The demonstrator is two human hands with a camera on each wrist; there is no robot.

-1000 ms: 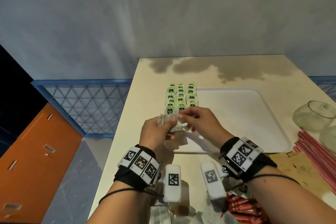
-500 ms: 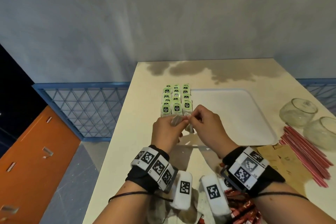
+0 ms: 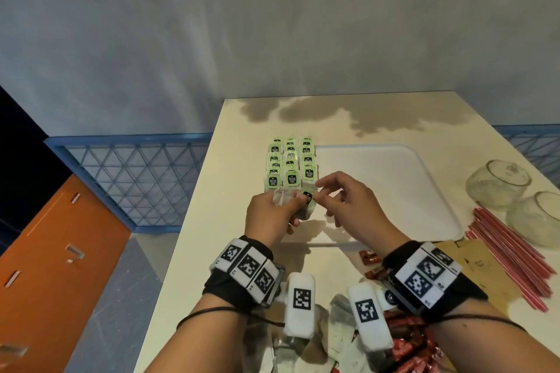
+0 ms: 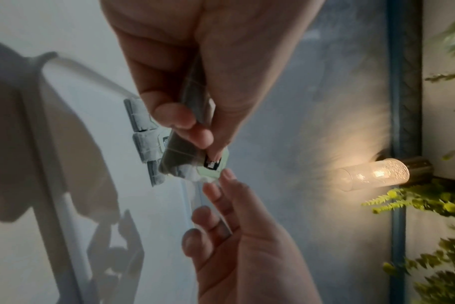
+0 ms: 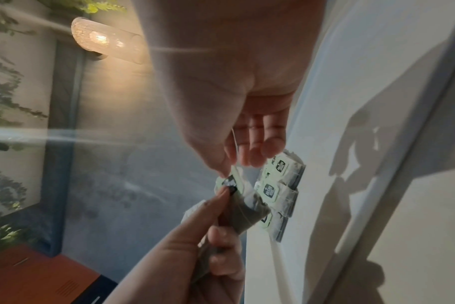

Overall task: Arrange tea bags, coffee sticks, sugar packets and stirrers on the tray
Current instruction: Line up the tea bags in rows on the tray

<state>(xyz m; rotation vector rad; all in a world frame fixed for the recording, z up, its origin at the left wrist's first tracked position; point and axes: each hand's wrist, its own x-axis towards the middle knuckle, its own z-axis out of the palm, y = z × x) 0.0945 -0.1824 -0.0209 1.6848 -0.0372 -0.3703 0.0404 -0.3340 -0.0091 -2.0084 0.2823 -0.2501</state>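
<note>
Our left hand (image 3: pixel 269 215) gripped a tea bag (image 3: pixel 306 201); our right hand (image 3: pixel 345 200) pinched its tag. It seemed best laid flat, aligned with the rows (image 3: pixel 291 163) on the tray (image 3: pixel 394 191).

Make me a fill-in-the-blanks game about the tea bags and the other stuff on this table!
1. The tea bags laid out on the tray have ____ tags.
2. The left hand holds a small stack of ____.
3. The stirrers lying on the table are ____.
4. Beside the stirrers stand ____ glass jars.

Missing words: green; tea bags; red; two
</note>
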